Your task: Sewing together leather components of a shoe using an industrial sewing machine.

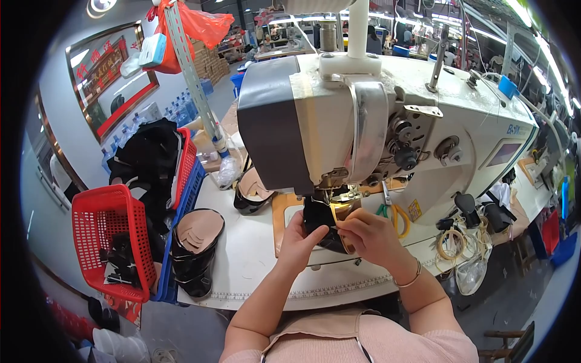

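A black shoe piece (318,213) sits at the lit needle area of a large white-and-grey sewing machine (330,121). My left hand (296,242) grips its left side, thumb on top and fingers mostly hidden behind. On the other side my right hand (368,237) is closed in a pinch at the piece's right edge, close below the presser foot. Part of the black material hangs between the two hands. Exactly what lies between the right fingertips is hard to make out.
Left on the white table (242,266) stands a pile of black shoe pieces with beige linings (198,233); another shoe piece (254,189) lies behind. Red baskets (145,242) hold black parts. Yellow-handled scissors (400,221) and a tape roll (451,244) lie right.
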### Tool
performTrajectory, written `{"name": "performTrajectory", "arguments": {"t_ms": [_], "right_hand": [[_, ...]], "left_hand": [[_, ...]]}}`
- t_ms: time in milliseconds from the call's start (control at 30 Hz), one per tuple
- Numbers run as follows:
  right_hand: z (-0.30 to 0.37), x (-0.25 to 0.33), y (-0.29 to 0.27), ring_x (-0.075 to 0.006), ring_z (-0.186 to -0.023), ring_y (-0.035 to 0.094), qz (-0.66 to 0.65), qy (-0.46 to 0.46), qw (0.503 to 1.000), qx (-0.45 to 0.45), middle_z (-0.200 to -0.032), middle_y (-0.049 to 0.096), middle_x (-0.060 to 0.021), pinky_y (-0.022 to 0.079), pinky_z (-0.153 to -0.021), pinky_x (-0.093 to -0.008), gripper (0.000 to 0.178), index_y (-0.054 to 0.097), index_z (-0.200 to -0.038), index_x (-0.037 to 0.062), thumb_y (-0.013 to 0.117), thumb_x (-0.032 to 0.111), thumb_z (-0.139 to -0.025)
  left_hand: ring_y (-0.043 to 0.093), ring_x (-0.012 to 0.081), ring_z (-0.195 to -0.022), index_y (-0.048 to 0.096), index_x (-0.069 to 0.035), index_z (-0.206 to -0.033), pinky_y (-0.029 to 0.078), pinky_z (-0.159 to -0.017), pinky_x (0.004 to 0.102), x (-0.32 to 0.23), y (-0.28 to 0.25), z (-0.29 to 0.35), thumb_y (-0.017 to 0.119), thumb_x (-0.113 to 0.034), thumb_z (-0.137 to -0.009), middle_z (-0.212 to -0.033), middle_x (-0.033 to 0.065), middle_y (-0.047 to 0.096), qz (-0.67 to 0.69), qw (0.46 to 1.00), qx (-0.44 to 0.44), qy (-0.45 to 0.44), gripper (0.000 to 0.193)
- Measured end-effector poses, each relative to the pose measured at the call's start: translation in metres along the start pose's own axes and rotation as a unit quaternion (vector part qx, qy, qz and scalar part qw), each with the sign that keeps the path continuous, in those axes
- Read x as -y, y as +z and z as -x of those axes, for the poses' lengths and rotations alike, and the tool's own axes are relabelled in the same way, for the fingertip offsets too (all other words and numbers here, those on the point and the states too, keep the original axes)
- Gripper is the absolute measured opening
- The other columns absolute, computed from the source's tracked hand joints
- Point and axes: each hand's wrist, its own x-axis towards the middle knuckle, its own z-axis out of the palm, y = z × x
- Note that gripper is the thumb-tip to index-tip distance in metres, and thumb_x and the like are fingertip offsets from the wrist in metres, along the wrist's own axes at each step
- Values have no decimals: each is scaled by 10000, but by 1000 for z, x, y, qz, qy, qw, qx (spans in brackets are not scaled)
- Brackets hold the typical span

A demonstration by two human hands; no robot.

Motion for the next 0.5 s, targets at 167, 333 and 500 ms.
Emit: {"name": "performTrajectory", "arguments": {"t_ms": [167, 333, 500], "right_hand": [[10, 10, 11, -51, -575, 473, -267, 224, 933, -92, -749, 528, -3, 367, -489, -201, 165, 581, -869, 27, 688, 66, -750], [20, 12, 9, -42, -529, 422, -246, 264, 931, 58, -604, 515, 0, 352, -475, -203, 148, 598, -787, -1, 709, 90, -750], [19, 10, 11, -47, -523, 428, -238, 270, 932, 40, -594, 529, -14, 353, -468, -211, 119, 611, -770, -6, 693, 81, -764]], "left_hand": [[561, 97, -881, 473, 5, -1074, 465, -785, 230, -5, 1, -4, 631, -25, -796, -974, 47, 579, 16, 1000, -17, -9, 322], [567, 83, -817, 476, 7, -1060, 485, -699, 203, -3, 6, -1, 645, -24, -788, -954, 50, 580, -64, 997, -32, 32, 321], [568, 90, -816, 492, 1, -1045, 480, -722, 215, 2, 8, -5, 649, -20, -776, -937, 46, 583, -23, 998, -62, 25, 312]]}}
